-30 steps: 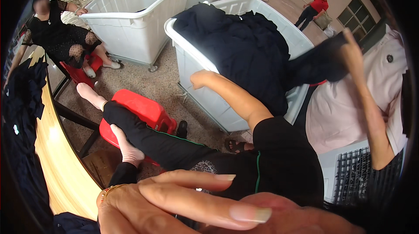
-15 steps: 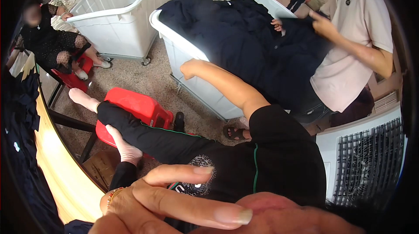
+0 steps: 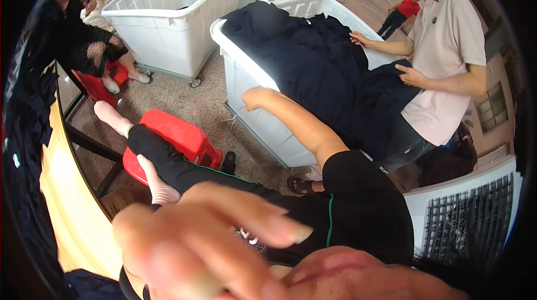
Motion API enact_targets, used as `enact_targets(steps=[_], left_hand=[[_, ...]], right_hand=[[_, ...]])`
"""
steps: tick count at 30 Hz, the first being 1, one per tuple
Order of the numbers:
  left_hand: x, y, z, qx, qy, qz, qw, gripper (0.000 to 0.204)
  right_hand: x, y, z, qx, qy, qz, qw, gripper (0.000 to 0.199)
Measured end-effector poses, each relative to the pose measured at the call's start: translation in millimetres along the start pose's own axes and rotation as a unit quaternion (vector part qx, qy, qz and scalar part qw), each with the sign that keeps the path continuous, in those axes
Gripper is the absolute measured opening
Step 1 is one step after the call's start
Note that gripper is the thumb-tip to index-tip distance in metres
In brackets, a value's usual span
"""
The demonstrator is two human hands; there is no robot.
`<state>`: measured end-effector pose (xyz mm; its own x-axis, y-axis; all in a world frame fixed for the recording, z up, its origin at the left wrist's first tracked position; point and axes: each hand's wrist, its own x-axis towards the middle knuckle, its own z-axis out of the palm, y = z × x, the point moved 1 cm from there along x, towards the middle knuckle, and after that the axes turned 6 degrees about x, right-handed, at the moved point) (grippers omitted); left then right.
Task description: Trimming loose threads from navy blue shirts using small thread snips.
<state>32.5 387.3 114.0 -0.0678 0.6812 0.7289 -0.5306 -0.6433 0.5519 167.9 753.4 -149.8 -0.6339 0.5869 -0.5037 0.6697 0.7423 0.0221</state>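
Note:
My left hand (image 3: pixel 196 238) is large and blurred in the lower foreground, its fingers bent and apart, with nothing seen between them. Beyond my lap, my right arm reaches out to the white bin (image 3: pixel 254 124) full of dark navy cloth (image 3: pixel 313 54). My right hand (image 3: pixel 258 98) is curled closed, just below the bin's rim in view. Whether it touches the bin, and what its fingers hold, if anything, is hidden. My leg in black trousers (image 3: pixel 168 157) stretches over a red plastic stool (image 3: pixel 179 132), the bare foot past it.
A co-worker in a pale polo shirt (image 3: pixel 447 71) handles navy cloth at the bin's right. Another white wheeled bin (image 3: pixel 162 37) stands behind. A seated person (image 3: pixel 84 37) is at far left. A wooden tabletop (image 3: pixel 70 205) with dark cloth runs along the left; a white grille unit (image 3: pixel 467 210) stands right.
My left hand has risen toward the camera, its fingers bending more. My right hand stays curled by the bin. The co-worker's hands have moved apart over the cloth. The view has shifted slightly.

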Motion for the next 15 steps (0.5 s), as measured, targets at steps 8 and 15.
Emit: enact_targets(steps=[8,15], left_hand=[[5,7,19,-0.158,0.008,-0.104,0.982,0.04],[-10,2,16,-0.169,0.045,-0.097,0.98,0.039]], right_hand=[[-4,-9,-5,0.013,-0.013,0.001,1.0,0.03],[-13,-7,-13,0.001,-0.023,0.013,1.0,0.028]])
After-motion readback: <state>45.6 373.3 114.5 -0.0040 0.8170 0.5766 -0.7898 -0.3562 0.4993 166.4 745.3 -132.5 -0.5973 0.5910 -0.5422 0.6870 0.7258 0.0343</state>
